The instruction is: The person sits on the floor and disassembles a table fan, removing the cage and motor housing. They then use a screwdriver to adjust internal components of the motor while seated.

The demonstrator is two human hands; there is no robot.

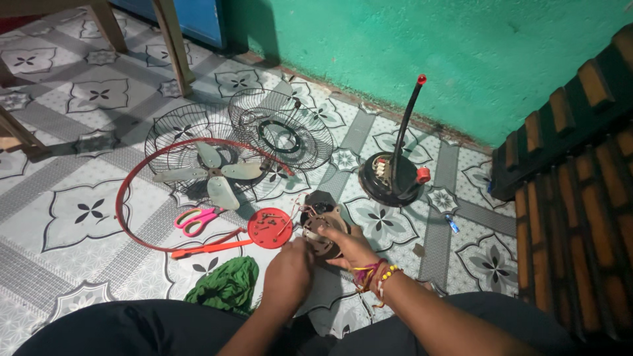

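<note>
Both hands work on a fan motor lying on the tiled floor: the right hand cups its near edge with curled fingers, and the left hand pinches something small at its left side, too small to tell. A red cap lies just beside the motor, with pink scissors and a green cloth nearby.

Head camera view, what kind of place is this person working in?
Probably a room in a home, used as a makeshift repair spot: patterned floor tiles, a green painted wall, wooden furniture legs, and fan parts such as wire fan guards spread on the floor.
</note>
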